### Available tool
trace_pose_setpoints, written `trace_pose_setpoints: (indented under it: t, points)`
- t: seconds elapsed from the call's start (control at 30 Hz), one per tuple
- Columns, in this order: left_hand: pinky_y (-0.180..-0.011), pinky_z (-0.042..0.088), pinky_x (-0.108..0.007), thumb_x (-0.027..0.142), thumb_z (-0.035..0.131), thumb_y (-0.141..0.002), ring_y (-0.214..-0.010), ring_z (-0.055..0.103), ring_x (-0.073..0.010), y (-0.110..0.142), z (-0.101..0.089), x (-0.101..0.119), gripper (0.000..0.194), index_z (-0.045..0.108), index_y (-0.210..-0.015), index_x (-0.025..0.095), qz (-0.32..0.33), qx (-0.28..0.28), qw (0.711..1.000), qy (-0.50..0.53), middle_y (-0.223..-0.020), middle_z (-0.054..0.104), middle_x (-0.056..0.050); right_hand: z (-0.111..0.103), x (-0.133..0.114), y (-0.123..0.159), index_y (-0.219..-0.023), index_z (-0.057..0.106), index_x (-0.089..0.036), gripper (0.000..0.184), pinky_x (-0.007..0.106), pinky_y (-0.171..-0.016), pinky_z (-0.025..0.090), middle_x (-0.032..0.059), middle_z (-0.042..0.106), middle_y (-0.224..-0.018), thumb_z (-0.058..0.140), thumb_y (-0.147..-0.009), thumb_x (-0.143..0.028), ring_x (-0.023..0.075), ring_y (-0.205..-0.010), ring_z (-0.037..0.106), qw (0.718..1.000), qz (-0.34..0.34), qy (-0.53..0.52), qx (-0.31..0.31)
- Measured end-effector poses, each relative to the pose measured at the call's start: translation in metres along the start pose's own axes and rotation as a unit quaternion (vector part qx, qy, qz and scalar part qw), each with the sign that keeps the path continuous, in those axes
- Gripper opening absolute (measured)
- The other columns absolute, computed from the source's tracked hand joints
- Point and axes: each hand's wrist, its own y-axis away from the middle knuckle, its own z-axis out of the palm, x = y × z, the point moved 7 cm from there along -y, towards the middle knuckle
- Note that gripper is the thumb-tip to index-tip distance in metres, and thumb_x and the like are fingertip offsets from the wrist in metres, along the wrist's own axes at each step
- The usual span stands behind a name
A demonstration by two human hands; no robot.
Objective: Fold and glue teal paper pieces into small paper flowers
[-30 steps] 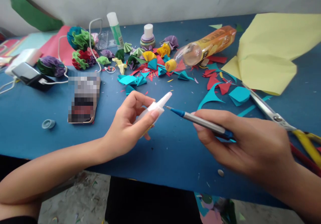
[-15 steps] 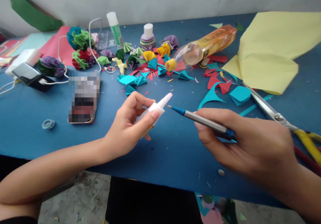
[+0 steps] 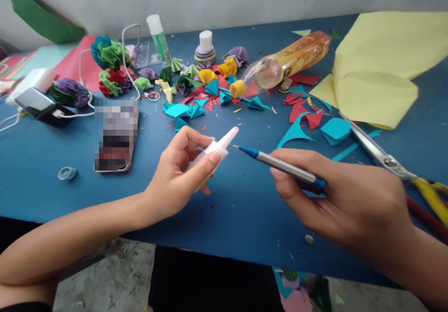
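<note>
In the head view, my left hand (image 3: pixel 178 169) is closed round a small white glue bottle with a tapered nozzle (image 3: pixel 227 138), tilted up to the right. The fingers hide most of the bottle's body. My right hand (image 3: pixel 336 200) grips a silver and blue pen-like tool (image 3: pixel 280 163) with a thin metal point. That point is close beside the base of the nozzle; I cannot tell whether it touches. Both hands are above the blue table (image 3: pixel 241 218).
Behind the hands lie paper scraps (image 3: pixel 178 110), folded paper flowers (image 3: pixel 110 53), a glue stick (image 3: pixel 159 39) and a plastic bottle (image 3: pixel 280 67). Scissors (image 3: pixel 385 160) and yellow paper (image 3: pixel 378 88) are at right. A phone (image 3: pixel 119 139) and a small grey cap (image 3: pixel 67 173) lie at left.
Almost nothing differs. Both hands and the things they hold appear a few pixels further left and up, as do many things on the table.
</note>
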Motion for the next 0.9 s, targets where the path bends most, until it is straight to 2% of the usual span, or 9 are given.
trace_pose_setpoints:
  t: [0.27,0.4,0.57,0.67,0.8,0.9]
  points:
    - [-0.041,0.054,-0.015,0.035,0.066,-0.084,-0.059,0.056,-0.009,0.001,0.0,-0.001,0.02,0.05,-0.088,0.023,-0.003,-0.004,1.0,-0.003,-0.069,0.053,0.004,0.001,-0.003,-0.002,-0.098,0.06,-0.018,0.016,0.024,-0.036,0.032,-0.0027,0.068,-0.065,0.046,-0.092,-0.019,0.0092,-0.039,0.052,0.999,-0.014,-0.033,0.001]
    - [-0.043,0.055,-0.015,0.032,0.065,-0.085,-0.061,0.056,-0.0084,0.001,0.001,0.0,0.018,0.05,-0.088,0.023,0.01,-0.012,1.0,-0.002,-0.07,0.053,0.004,0.004,0.001,0.0,-0.099,0.059,-0.022,0.015,0.024,-0.035,0.03,-0.0055,0.066,-0.063,0.045,-0.092,-0.02,0.0076,-0.035,0.047,0.997,0.012,-0.079,0.0]
    - [-0.042,0.055,-0.014,0.032,0.064,-0.086,-0.061,0.056,-0.0081,-0.001,0.001,0.002,0.017,0.05,-0.089,0.023,0.032,-0.02,0.999,0.003,-0.071,0.053,0.004,0.004,0.004,-0.002,-0.095,0.058,-0.024,0.012,0.024,-0.035,0.031,-0.0066,0.064,-0.061,0.046,-0.092,-0.023,0.0077,-0.037,0.049,0.99,0.043,-0.136,-0.004]
    - [-0.042,0.054,-0.014,0.033,0.064,-0.086,-0.06,0.056,-0.0084,-0.001,0.001,0.002,0.017,0.05,-0.089,0.023,0.032,-0.02,0.999,0.003,-0.071,0.053,0.004,0.002,0.004,-0.005,-0.093,0.057,-0.024,0.01,0.022,-0.037,0.035,-0.0067,0.063,-0.059,0.047,-0.092,-0.024,0.0088,-0.04,0.054,0.99,0.052,-0.132,-0.014]
    - [-0.042,0.054,-0.014,0.034,0.064,-0.085,-0.06,0.056,-0.0087,-0.002,0.0,0.001,0.019,0.05,-0.089,0.022,0.03,-0.02,0.999,0.006,-0.073,0.053,0.003,-0.002,0.005,-0.006,-0.093,0.056,-0.025,0.008,0.018,-0.043,0.043,-0.0085,0.062,-0.058,0.048,-0.093,-0.024,0.0076,-0.039,0.053,0.989,0.065,-0.132,-0.011]
    - [-0.041,0.054,-0.015,0.036,0.065,-0.085,-0.059,0.055,-0.0085,-0.003,0.0,-0.001,0.02,0.051,-0.09,0.022,0.022,-0.023,0.999,0.005,-0.072,0.053,0.003,-0.003,0.008,-0.004,-0.096,0.057,-0.026,0.007,0.017,-0.046,0.044,-0.008,0.066,-0.064,0.05,-0.093,-0.025,0.0069,-0.043,0.056,0.989,0.081,-0.123,-0.009]
